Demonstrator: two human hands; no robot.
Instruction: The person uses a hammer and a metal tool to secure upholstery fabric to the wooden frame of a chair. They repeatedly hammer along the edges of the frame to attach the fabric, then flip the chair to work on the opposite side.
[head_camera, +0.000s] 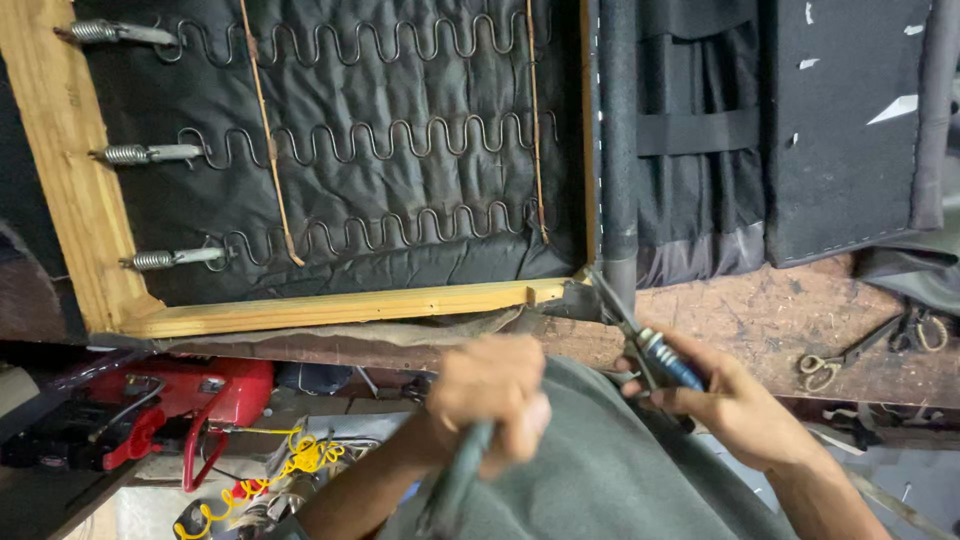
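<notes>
Grey-green fabric fills the lower middle of the frame, and we pinch a gathered fold of it in our left hand, fist closed tight around the cloth. Just right of that, our right hand clasps blue-handled pliers, whose jaws point up-left to the fabric edge at the wooden frame corner. Above, zigzag springs cross black lining. Scissors lie at the right on the worn workbench; a red tool sits lower left.
</notes>
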